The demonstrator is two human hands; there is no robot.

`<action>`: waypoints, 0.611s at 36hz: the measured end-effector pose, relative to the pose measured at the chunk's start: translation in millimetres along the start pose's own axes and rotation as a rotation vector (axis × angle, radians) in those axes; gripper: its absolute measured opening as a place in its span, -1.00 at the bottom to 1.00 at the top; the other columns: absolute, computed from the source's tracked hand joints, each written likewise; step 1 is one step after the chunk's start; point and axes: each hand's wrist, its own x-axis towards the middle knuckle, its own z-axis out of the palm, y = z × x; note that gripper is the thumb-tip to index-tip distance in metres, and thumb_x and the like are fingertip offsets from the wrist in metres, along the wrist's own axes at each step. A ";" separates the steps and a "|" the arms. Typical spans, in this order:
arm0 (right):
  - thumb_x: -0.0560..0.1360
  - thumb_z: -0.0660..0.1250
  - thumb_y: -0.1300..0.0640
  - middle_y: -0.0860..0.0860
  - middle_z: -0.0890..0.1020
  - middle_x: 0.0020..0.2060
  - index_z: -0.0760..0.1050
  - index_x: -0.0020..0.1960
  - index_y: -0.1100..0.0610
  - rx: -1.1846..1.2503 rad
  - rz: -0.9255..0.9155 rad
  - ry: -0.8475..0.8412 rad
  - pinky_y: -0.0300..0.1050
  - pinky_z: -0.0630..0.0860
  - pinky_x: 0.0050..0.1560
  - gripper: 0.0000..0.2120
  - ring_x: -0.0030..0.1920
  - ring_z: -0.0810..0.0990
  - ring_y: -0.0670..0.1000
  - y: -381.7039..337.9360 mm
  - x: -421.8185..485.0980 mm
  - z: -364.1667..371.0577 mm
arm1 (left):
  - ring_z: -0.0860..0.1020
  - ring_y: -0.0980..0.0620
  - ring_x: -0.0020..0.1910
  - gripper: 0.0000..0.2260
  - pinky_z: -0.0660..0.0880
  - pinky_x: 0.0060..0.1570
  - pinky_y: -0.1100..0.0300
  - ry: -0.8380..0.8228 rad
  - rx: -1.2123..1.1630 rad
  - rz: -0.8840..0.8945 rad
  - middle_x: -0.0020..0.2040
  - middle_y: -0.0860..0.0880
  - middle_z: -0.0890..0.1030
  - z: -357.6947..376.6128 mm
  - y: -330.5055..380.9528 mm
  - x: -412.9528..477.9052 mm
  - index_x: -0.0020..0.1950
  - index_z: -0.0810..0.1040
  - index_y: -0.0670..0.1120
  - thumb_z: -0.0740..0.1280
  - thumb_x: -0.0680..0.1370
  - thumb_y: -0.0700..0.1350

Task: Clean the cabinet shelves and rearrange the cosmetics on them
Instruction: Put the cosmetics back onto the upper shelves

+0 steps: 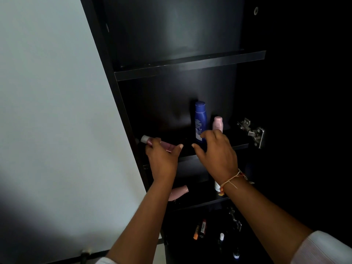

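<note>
Restocking the middle shelf (240, 146), I close my left hand (162, 155) around a pink tube (167, 146) while my open, empty right hand (215, 149) nears the blue bottle (200, 119) at twelve o'clock; lower-shelf cosmetics (202, 226) remain unsorted.

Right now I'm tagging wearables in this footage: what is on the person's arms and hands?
Both forearms are bare. The right wrist carries a thin string bracelet with orange-red beads. Pale, whitish sleeve fabric shows at the right elbow, and a sliver at the left. No rings or gloves visible.
</note>
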 end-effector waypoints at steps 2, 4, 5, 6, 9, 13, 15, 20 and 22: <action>0.44 0.40 -0.10 0.04 0.52 0.03 0.49 0.08 0.06 -0.002 0.008 -0.021 -0.01 0.58 -0.16 -0.69 0.07 0.53 0.11 1.7 -4.2 0.1 | 0.47 -0.16 0.27 -0.33 0.43 0.14 0.14 -0.062 0.054 0.027 0.37 -0.19 0.37 -3.1 0.6 -0.5 0.37 0.37 -0.13 0.52 0.39 0.10; 0.45 0.40 -0.10 0.03 0.52 0.05 0.49 0.08 0.05 0.003 0.014 -0.037 0.01 0.59 -0.15 -0.70 0.09 0.52 0.10 3.8 -8.3 0.4 | 0.44 -0.15 0.31 -0.28 0.43 0.18 0.11 -0.124 0.113 0.034 0.40 -0.18 0.36 -7.5 2.8 0.6 0.42 0.35 -0.11 0.52 0.37 0.14; 0.45 0.40 -0.09 0.03 0.52 0.06 0.49 0.08 0.05 0.006 0.015 -0.046 0.01 0.59 -0.15 -0.70 0.11 0.52 0.10 4.7 -10.4 0.5 | 0.42 -0.15 0.33 -0.25 0.42 0.20 0.09 -0.154 0.151 0.034 0.41 -0.18 0.33 -9.9 4.3 1.5 0.44 0.33 -0.10 0.52 0.37 0.15; 0.45 0.40 -0.09 0.03 0.52 0.06 0.49 0.08 0.05 0.006 0.014 -0.053 0.01 0.60 -0.15 -0.70 0.12 0.52 0.10 5.4 -12.4 0.6 | 0.40 -0.15 0.34 -0.23 0.41 0.21 0.08 -0.180 0.189 0.039 0.41 -0.18 0.32 -12.2 6.0 2.5 0.45 0.32 -0.09 0.53 0.36 0.16; 0.46 0.39 -0.08 0.03 0.52 0.07 0.50 0.08 0.05 0.014 0.016 -0.063 0.00 0.59 -0.15 -0.71 0.11 0.51 0.10 6.4 -17.0 0.2 | 0.42 -0.15 0.31 -0.26 0.42 0.18 0.08 -0.224 0.239 0.037 0.38 -0.18 0.34 -16.0 9.4 6.9 0.40 0.36 -0.09 0.54 0.34 0.17; 0.48 0.34 -0.10 0.01 0.51 0.06 0.49 0.08 0.03 0.019 0.028 -0.071 0.00 0.58 -0.14 -0.73 0.08 0.51 0.09 6.3 -24.1 -1.9 | 0.44 -0.17 0.29 -0.30 0.44 0.19 0.04 -0.199 0.260 0.041 0.34 -0.16 0.38 -13.6 3.4 8.3 0.35 0.40 -0.08 0.51 0.34 0.21; 0.50 0.32 -0.10 0.01 0.52 0.05 0.49 0.07 0.03 0.029 0.031 -0.062 -0.03 0.57 -0.14 -0.75 0.06 0.52 0.08 7.0 -30.7 -3.3 | 0.46 -0.17 0.27 -0.33 0.46 0.21 0.00 -0.167 0.256 0.066 0.30 -0.15 0.42 -10.9 -3.1 7.1 0.33 0.42 -0.09 0.50 0.35 0.21; 0.52 0.26 -0.09 0.02 0.55 0.00 0.51 0.02 0.05 0.066 0.062 -0.038 -0.02 0.57 -0.13 -0.77 0.04 0.54 0.09 11.8 -54.6 -4.9 | 0.48 -0.12 0.23 -0.46 0.48 0.21 0.04 -0.028 0.235 0.193 0.26 -0.12 0.46 -6.0 -12.2 -10.6 0.29 0.47 -0.12 0.48 0.42 0.13; 0.52 0.26 -0.10 0.02 0.56 -0.02 0.51 0.00 0.05 0.069 0.089 -0.046 -0.01 0.57 -0.14 -0.76 0.03 0.55 0.09 16.8 -68.0 -1.6 | 0.51 -0.07 0.16 -0.57 0.53 0.17 0.03 0.012 0.169 0.270 0.22 -0.09 0.45 -4.9 -16.1 -26.5 0.24 0.48 -0.12 0.44 0.48 0.05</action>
